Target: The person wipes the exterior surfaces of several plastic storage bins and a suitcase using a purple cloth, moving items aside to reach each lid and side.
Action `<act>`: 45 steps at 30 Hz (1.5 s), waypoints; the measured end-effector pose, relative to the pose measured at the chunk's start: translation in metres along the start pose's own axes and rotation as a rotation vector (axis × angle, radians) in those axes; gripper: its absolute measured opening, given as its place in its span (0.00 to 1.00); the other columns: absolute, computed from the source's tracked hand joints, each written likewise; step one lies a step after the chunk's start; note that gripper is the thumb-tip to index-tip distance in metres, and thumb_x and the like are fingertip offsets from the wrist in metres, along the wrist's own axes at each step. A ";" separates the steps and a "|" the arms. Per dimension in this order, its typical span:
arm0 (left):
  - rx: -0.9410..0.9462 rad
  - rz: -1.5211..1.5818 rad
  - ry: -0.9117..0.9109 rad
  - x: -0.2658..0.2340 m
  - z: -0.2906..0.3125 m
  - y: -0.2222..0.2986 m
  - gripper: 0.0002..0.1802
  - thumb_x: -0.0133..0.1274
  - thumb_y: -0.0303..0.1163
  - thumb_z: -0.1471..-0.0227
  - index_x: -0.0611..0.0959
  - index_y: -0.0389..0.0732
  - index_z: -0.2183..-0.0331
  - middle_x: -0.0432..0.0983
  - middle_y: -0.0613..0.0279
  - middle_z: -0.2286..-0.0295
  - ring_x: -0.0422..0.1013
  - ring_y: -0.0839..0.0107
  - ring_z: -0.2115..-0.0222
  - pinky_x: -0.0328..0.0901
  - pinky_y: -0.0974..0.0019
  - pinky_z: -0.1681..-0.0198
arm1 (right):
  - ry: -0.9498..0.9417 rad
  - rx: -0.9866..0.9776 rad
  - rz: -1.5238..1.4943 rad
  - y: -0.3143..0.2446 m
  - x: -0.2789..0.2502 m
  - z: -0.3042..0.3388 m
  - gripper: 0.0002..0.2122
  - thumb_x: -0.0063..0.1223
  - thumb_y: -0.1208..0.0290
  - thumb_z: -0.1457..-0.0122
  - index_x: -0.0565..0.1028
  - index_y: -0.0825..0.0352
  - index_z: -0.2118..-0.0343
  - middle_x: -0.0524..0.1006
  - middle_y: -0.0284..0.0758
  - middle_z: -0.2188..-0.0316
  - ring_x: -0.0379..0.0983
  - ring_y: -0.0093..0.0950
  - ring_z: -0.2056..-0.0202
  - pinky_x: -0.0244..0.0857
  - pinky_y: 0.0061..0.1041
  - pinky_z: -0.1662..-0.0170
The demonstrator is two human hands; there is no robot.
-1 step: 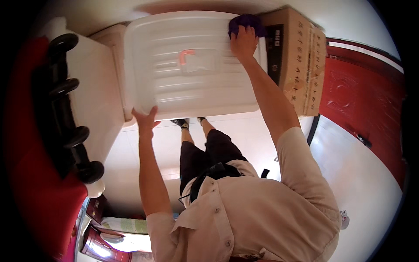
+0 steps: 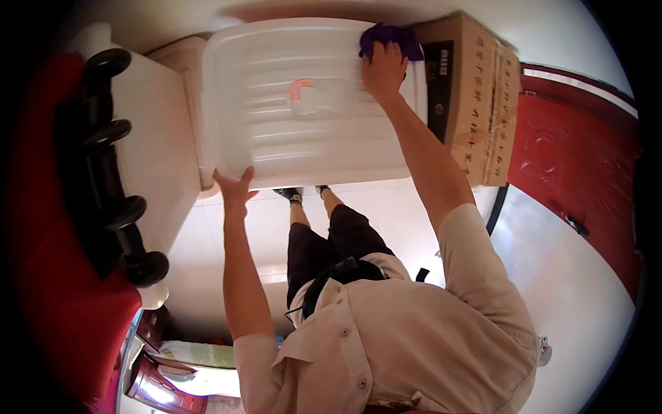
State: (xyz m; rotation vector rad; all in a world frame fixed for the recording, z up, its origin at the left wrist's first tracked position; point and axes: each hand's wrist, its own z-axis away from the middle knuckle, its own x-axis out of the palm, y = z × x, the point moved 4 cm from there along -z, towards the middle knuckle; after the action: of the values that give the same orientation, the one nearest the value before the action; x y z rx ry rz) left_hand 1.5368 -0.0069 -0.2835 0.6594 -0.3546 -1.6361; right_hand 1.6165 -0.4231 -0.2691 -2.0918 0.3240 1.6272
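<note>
A large white plastic storage box lid [image 2: 317, 148] with raised ribs lies before me. An orange-red strip [image 2: 298, 88] and a clear rectangular patch [image 2: 324, 98] show near its middle. My left hand [image 2: 236, 186] grips the lid's near left corner, thumb and fingers set apart around the edge, some fingers partly hidden below it. At the far right corner, my right hand [image 2: 384, 72] presses a bunched purple cloth [image 2: 393, 36] against the lid. Its fingers are bent over the cloth, and the arm reaches across the lid's right side.
A taped cardboard box [image 2: 476, 103] with handwriting stands right of the lid. To the left are a beige lid [image 2: 181, 76], a white surface [image 2: 155, 131] and a black knobbed rail [image 2: 103, 172] by red fabric [image 2: 69, 297]. A red door [image 2: 565, 152] is at far right.
The whole view has shifted very slightly. Both hands keep their places on the lid and cloth.
</note>
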 end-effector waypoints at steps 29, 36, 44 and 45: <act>0.126 0.400 0.220 0.017 -0.021 -0.062 0.50 0.70 0.34 0.63 0.56 0.32 0.45 0.66 0.44 0.53 0.68 0.56 0.54 0.65 0.59 0.49 | -0.185 -0.852 -0.342 -0.262 0.002 0.114 0.18 0.54 0.69 0.47 0.72 0.60 0.52 0.69 0.36 0.46 0.60 0.35 0.41 0.51 0.45 0.40; 0.081 0.833 -0.050 0.002 -0.025 -0.081 0.42 0.63 0.37 0.53 0.54 0.46 0.44 0.62 0.60 0.47 0.68 0.65 0.51 0.74 0.56 0.64 | -0.641 -1.385 -0.639 -0.280 0.000 0.198 0.14 0.55 0.62 0.47 0.78 0.59 0.58 0.72 0.31 0.49 0.61 0.33 0.41 0.54 0.40 0.41; -0.087 0.392 0.243 0.036 0.003 -0.023 0.42 0.65 0.34 0.55 0.54 0.39 0.48 0.61 0.49 0.50 0.68 0.57 0.54 0.76 0.54 0.67 | 0.038 -0.692 -0.097 -0.266 0.044 0.011 0.22 0.50 0.72 0.51 0.70 0.68 0.49 0.71 0.45 0.53 0.62 0.40 0.44 0.51 0.52 0.42; -0.097 0.391 0.253 0.031 0.004 -0.031 0.42 0.65 0.34 0.55 0.54 0.39 0.48 0.61 0.49 0.50 0.68 0.57 0.54 0.76 0.54 0.67 | -0.162 -0.683 -0.040 -0.280 0.045 0.035 0.24 0.50 0.72 0.52 0.69 0.71 0.49 0.72 0.48 0.57 0.64 0.42 0.48 0.50 0.56 0.43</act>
State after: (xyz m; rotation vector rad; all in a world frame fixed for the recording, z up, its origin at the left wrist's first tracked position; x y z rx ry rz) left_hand 1.5079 -0.0317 -0.3054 0.6677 -0.2028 -1.1753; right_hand 1.7267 -0.1595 -0.2588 -2.3743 -0.3833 2.0670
